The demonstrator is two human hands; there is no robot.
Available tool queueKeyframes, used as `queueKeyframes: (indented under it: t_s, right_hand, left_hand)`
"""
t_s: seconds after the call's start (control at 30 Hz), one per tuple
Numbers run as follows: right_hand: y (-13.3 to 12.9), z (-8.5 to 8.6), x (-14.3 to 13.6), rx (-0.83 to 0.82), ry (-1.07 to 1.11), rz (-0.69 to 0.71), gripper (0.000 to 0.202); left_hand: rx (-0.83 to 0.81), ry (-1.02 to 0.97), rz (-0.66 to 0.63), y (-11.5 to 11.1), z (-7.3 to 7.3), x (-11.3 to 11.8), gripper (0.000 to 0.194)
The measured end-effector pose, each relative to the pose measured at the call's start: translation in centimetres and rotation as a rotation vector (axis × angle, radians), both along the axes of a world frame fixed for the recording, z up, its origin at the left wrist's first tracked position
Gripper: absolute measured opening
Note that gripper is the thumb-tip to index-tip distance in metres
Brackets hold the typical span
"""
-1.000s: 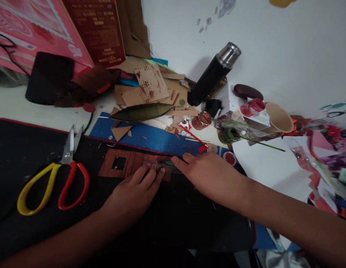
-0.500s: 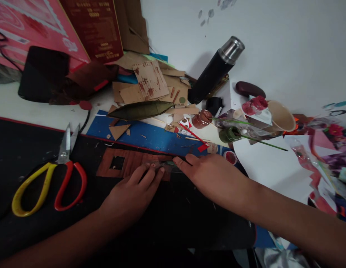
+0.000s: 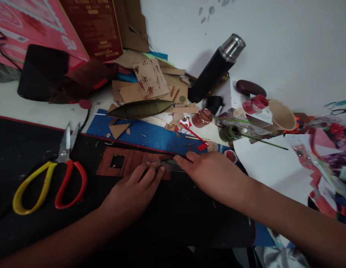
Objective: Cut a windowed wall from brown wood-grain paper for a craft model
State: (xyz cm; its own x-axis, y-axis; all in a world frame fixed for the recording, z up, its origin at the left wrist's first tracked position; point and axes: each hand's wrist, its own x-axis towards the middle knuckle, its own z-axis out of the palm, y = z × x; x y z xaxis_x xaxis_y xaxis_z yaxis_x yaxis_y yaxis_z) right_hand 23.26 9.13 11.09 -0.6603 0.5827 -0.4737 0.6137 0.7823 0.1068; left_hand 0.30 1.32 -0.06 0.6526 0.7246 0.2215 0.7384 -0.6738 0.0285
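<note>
Left hand (image 3: 130, 193): fingers slightly bent and spread, pressing a clear strip (image 3: 177, 168) down on the right part of the brown card (image 3: 130, 160).
Right hand (image 3: 217, 175): fingers curled, just past the brown card's right end; cannot tell what it grips.
Brown card: flat, partly under the left fingers, its holed end reaching leftward past them.
Black mat (image 3: 186, 219): broad room on the brown card's near side.
Blue board (image 3: 153, 137): close along the brown card's far edge, scrap-strewn.
Scissors (image 3: 67, 160): left of the brown card, blades parted.
Since half a second ago: hands and brown card practically unmoved.
</note>
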Motion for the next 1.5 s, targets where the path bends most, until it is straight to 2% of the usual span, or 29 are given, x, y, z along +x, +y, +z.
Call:
queueKeyframes:
  t_s: [0.2, 0.33, 0.47, 0.73, 1.07, 1.5]
  right_hand:
    - [-0.1, 0.1, 1.8, 0.036, 0.094, -0.086, 0.044]
    - [-0.7, 0.6, 2.1, 0.027, 0.119, -0.125, 0.042]
    - [-1.1, 0.5, 2.1, 0.042, 0.114, -0.144, 0.04]
    - [-1.0, -0.2, 1.9, 0.059, 0.134, -0.117, 0.039]
    - [-0.9, -1.2, 2.2, 0.044, 0.178, -0.1, 0.042]
    - [-0.7, -1.1, 1.7, 0.064, 0.124, -0.068, 0.043]
  left_hand:
    - [-0.022, 0.038, 0.003, -0.2, -0.1, 0.0, 0.057]
    - [-0.064, 0.048, 0.021, -0.3, -0.2, 0.1, 0.058]
    - [-0.042, 0.037, 0.014, -0.2, -0.3, 0.1, 0.058]
    - [0.015, 0.023, 0.02, -0.1, 0.1, 0.2, 0.057]
    - [0.019, 0.007, 0.009, -0.1, -0.1, 0.1, 0.056]
    - [-0.03, 0.025, 0.011, -0.3, -0.2, 0.1, 0.059]
